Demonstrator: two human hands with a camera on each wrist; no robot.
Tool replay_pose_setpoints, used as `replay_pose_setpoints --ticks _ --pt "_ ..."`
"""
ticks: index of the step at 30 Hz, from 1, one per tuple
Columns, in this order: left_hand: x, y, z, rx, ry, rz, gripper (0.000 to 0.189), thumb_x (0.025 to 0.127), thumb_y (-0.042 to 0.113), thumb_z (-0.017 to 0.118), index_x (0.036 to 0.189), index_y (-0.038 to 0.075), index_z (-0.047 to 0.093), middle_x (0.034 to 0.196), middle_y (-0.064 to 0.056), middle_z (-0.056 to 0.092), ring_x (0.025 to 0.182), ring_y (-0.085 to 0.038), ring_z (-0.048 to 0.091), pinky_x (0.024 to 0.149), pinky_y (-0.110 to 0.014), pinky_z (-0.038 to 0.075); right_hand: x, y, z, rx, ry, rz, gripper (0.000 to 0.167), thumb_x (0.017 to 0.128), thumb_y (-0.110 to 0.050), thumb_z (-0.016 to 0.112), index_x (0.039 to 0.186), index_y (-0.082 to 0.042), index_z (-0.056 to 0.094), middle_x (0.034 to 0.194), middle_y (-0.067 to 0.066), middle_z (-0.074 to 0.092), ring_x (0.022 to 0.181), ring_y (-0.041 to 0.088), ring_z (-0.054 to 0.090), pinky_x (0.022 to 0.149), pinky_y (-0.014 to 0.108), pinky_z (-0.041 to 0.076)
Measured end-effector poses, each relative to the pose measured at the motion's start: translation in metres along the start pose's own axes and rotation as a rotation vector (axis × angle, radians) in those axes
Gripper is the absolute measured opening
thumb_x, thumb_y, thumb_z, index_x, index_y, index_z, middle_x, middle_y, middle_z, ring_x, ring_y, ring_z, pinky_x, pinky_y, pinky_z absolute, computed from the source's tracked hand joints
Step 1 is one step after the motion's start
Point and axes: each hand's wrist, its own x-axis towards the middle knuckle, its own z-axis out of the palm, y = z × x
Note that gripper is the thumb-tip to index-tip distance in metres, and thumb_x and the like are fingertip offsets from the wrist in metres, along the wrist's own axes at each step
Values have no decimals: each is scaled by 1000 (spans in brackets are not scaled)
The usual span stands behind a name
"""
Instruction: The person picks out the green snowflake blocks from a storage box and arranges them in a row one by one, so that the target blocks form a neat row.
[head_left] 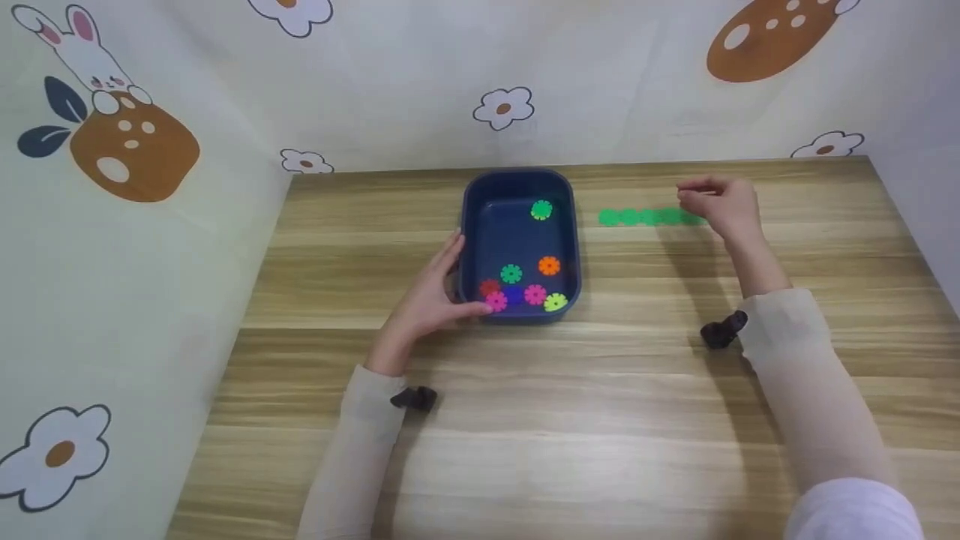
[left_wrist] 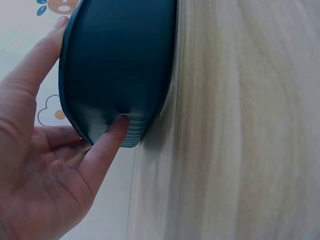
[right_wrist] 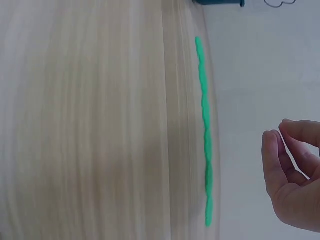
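A dark blue plastic box [head_left: 499, 234] stands on the table, several coloured notched discs inside. My left hand [head_left: 424, 300] grips its near left corner, thumb at the near end and fingers along the left side. From the left wrist view, this hand [left_wrist: 45, 165] has fingertips against the box wall [left_wrist: 120, 55]. Right of the box lies a straight row of green discs [head_left: 637, 217], overlapping edge to edge. My right hand [head_left: 724, 206] hovers over the row's right end. Its thumb and fingertips come close together, and in the right wrist view nothing shows between them [right_wrist: 295, 170].
Inside the box, a green disc [head_left: 541, 210] lies at the far end and an orange disc [head_left: 549, 265] nearer. Pink, red, blue and yellow-green discs [head_left: 555, 302] cluster at the near end. A patterned cloth wall [head_left: 390, 82] rises behind the wooden table [head_left: 585, 420].
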Motion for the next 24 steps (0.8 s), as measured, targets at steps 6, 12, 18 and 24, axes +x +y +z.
replay_pose_setpoints --ticks 6,12,18,24 --pt "1 -1 1 19 6 15 114 74 36 89 161 15 18 170 -3 12 153 -28 25 125 -51 24 -6 -13 18 150 -52 -10 13 92 -8 68 102 -10 76 82 -15 69 78 0 70 74 13 57" --pt "1 -1 1 25 11 13 115 73 38 89 161 16 19 170 -3 13 152 -28 27 124 -51 24 -10 -23 38 240 -111 -30 17 92 -6 68 108 -2 73 85 -9 71 79 4 71 74 15 59" --pt "1 -1 1 24 11 12 115 73 37 89 161 15 19 170 -3 13 153 -28 27 125 -51 24 -13 -30 57 298 -198 -60 17 92 -5 68 107 -2 73 88 -7 71 82 5 70 75 15 58" --pt "1 -1 1 16 12 12 114 73 36 89 161 15 18 170 -2 13 154 -27 24 125 -50 23 -19 -41 79 202 -240 -93 20 93 -10 68 110 -1 71 88 -12 70 83 2 68 76 15 58"
